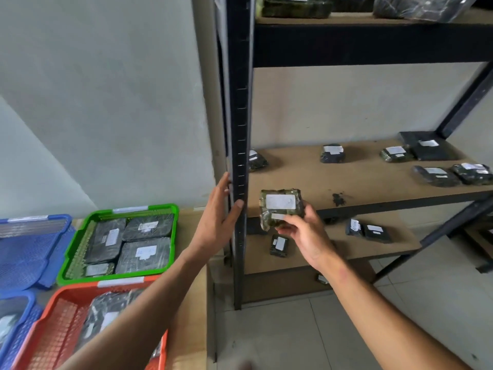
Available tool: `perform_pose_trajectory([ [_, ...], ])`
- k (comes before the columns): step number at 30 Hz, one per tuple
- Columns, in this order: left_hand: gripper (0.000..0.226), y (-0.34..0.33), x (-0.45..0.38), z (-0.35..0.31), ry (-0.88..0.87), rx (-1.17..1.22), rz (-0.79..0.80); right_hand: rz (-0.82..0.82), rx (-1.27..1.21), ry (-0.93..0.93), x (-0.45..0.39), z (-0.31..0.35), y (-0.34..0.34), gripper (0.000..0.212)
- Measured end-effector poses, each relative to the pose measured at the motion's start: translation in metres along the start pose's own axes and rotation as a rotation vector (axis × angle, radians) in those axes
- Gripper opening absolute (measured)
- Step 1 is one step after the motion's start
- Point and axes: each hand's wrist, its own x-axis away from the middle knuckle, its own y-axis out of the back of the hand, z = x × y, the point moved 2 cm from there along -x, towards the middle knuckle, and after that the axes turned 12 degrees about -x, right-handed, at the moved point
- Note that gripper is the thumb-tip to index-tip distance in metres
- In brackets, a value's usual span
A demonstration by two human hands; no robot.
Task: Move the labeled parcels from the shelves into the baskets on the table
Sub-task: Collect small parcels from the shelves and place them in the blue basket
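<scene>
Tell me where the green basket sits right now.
The green basket sits on the table at lower left of the head view, right of a blue basket and behind the orange basket.

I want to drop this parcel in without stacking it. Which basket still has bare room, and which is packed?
The upper blue basket shows only bare mesh. The orange basket has open mesh left of its wrapped parcel. The green basket is crowded: parcels cover nearly its whole floor. The right hand holds the parcel; the left hand rests on the shelf post.
</scene>
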Motion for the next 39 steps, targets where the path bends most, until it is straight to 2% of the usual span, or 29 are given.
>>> perform_pose_trajectory([
  [4,0.061,0.01,0.06,0.027,0.067,-0.122,-0.085,0.007,-0.013,-0.002,0.032,-0.031,-0.016,0.034],
  [10,0.048,0.061,0.176,0.066,0.295,-0.229,-0.14,0.148,0.02,-0.123,0.083,-0.101,-0.064,0.036],
  [18,0.03,0.127,0.305,0.104,0.466,-0.319,-0.188,0.276,0.122,-0.264,0.15,-0.176,-0.122,0.035],
  [22,0.034,0.175,0.346,0.123,0.553,-0.344,-0.231,0.373,0.21,-0.289,0.17,-0.195,-0.166,0.037],
  [26,0.038,0.234,0.385,0.159,0.604,-0.375,-0.254,0.463,0.272,-0.286,0.187,-0.232,-0.23,0.053],
  [29,0.034,0.288,0.414,0.204,0.656,-0.403,-0.256,0.485,0.282,-0.296,0.196,-0.272,-0.283,0.05],
  [33,0.018,0.377,0.447,0.273,0.673,-0.454,-0.193,0.43,0.362,-0.328,0.203,-0.346,-0.353,0.046],
  [39,0.027,0.493,0.469,0.368,0.692,-0.509,-0.023,0.21,0.58,-0.296,0.224,-0.439,-0.45,0.051],
])
